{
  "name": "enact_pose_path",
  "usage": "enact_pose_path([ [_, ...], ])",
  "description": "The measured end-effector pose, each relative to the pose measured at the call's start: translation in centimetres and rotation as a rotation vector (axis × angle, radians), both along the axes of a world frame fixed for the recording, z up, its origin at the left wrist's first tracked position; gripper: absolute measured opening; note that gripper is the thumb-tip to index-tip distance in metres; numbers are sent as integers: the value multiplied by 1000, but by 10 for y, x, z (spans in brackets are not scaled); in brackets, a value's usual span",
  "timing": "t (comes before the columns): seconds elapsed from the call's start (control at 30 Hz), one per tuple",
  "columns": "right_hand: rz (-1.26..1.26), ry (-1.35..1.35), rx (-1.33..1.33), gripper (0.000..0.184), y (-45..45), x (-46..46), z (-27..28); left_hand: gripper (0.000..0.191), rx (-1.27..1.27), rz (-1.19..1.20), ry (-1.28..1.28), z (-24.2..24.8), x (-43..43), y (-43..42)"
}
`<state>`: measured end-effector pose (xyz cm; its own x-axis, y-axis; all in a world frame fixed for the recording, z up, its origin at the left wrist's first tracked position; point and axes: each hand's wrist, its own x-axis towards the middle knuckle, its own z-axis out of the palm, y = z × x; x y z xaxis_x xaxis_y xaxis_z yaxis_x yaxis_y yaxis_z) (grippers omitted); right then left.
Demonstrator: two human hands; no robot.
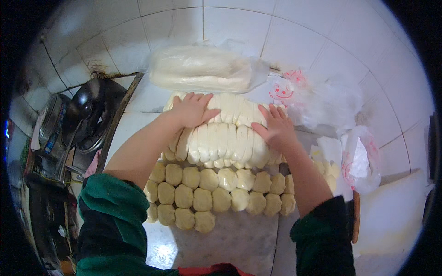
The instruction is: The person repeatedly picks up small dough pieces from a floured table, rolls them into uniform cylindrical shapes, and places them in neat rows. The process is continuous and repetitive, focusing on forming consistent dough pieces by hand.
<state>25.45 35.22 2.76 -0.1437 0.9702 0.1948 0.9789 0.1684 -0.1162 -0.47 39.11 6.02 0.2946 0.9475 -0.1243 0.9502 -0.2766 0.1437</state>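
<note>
Pale dough strips (228, 141) lie packed side by side in two stacked rows across the middle of the counter. My left hand (193, 109) rests with spread fingers on the left part of the rear row (234, 107). On the right, my right hand (276, 126) presses flat where the two rows meet, its fingers apart. Neither hand grips anything. Nearer to me sit rows of round, yellowish dough pieces (202, 199), several of them glossy. Under my palms the dough is hidden.
Behind the strips lies a large dough block (203, 69) in clear plastic. Crumpled plastic bags (324, 100) with red print are at the back right. A wok (86, 107) with a ladle stands at left. At right are a whitish board (390, 214) and a brown handle (356, 217).
</note>
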Motion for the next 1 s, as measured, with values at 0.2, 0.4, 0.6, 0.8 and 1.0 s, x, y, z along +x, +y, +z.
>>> enact_pose_path([
  [0.2, 56, 50, 76, 60, -4, -8, -12, 66, 209, -226, -69, -30, 53, -14],
  [0.4, 112, 321, 105, 51, -49, -21, 18, 68, 4, -305, -204, -26, 45, -17],
  [0.6, -105, 178, 162, 38, -186, 92, -23, 61, 181, 48, -20, -26, -19, -26],
  [0.8, -782, 911, -94, 53, -166, 285, -54, 52, 251, -33, -432, -10, -39, -50],
  [1.0, -739, 563, -156, 63, -107, 284, -69, 37, 50, 302, -720, -39, -109, -217],
])
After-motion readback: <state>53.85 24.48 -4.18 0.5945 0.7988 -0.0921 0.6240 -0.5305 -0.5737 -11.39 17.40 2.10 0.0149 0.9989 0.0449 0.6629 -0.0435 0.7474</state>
